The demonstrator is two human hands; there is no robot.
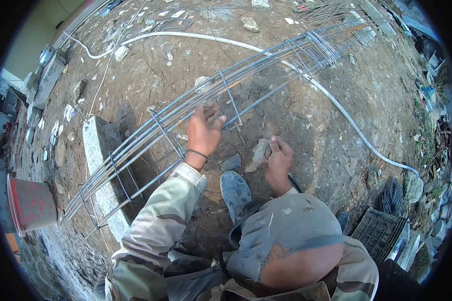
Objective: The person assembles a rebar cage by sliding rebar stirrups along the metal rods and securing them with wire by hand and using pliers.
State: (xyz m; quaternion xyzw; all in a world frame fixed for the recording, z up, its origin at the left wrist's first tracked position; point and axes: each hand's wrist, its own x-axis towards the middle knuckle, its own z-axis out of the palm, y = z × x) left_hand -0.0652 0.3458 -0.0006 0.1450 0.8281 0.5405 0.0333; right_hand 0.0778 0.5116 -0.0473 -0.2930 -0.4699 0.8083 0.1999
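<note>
A long cage of steel bars with square wire ties (246,83) lies slanted across the dirt, from lower left to upper right. My left hand (204,131) is closed over its upper bars near the middle, with a dark band on the wrist. My right hand (278,163) is down on the ground just right of the cage, its fingers curled against a flat grey stone (259,151) and its thumb up. My grey shoe (234,189) stands between the two hands. A torn trouser knee (286,236) fills the lower middle.
A concrete block (98,150) props up the cage's left part. A red bucket (32,203) stands at far left. A white hose (336,105) curves across the dirt. A black crate (381,231) and a wire bundle (391,195) sit lower right. Loose bars (326,10) lie at the top.
</note>
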